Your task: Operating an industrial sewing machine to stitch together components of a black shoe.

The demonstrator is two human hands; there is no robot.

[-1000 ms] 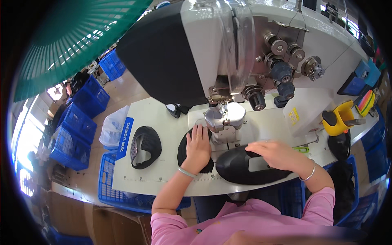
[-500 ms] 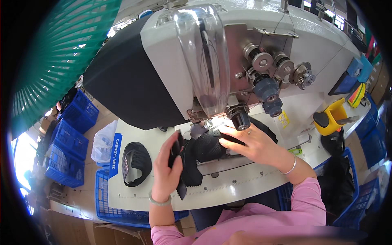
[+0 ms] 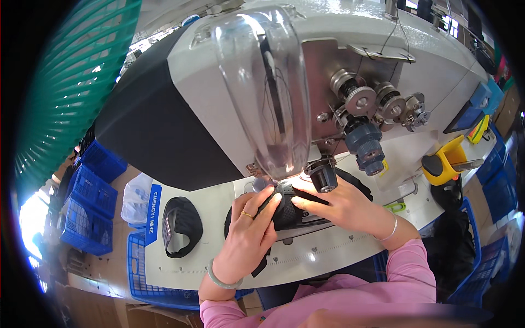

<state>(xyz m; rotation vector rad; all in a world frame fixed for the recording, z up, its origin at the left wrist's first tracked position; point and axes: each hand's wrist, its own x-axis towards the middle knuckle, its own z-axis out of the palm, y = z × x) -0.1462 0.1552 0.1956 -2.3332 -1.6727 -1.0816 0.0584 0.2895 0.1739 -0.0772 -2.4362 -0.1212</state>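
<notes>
Pressing a black shoe upper piece (image 3: 290,214) flat under the head of the sewing machine (image 3: 284,93), we keep it on the white worktable (image 3: 328,254), just below the clear guard (image 3: 262,87). Our left hand (image 3: 249,235) lies over the piece's near side, fingers spread and curled onto the fabric. Our right hand (image 3: 342,205) holds the far side, fingertips pinching it beside the needle area. Well to the left another black upper (image 3: 179,225) rests on the table, and a yellow holder (image 3: 445,161) stands at the right. Blue crates (image 3: 90,197) sit on the floor at left.
</notes>
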